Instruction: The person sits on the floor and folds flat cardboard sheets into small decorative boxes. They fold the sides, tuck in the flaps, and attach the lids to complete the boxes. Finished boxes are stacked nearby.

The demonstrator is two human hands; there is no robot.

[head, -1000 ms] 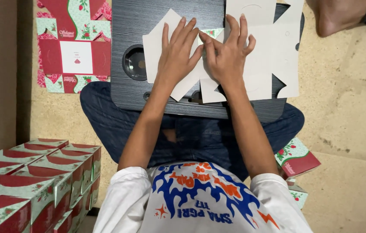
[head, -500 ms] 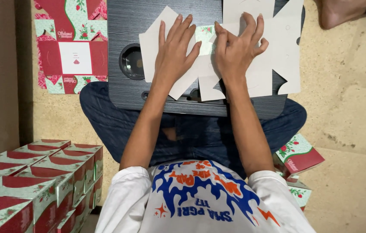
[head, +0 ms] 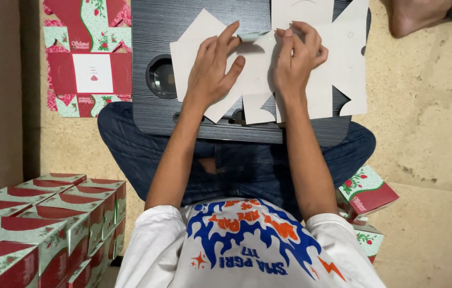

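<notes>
So this one's barely started, by the look of it. The flat die-cut cardboard blank lies plain side up on the dark board across the person's lap, and it's basically all flat apart from one little flap near the top middle that's being lifted, with the printed green side just peeking out. The left hand is spread flat on the left part of the blank, pinning it down rather than gripping anything, while the right hand has its fingertips curled in on that small flap, a narrow pinch. None of the side panels or the corner tabs are folded up yet, so I'd say nearly all the folding is left. Stacked on the floor to the left are finished red and green boxes, a couple more sit by the right knee, and another unfolded printed blank lies beside the board.
</notes>
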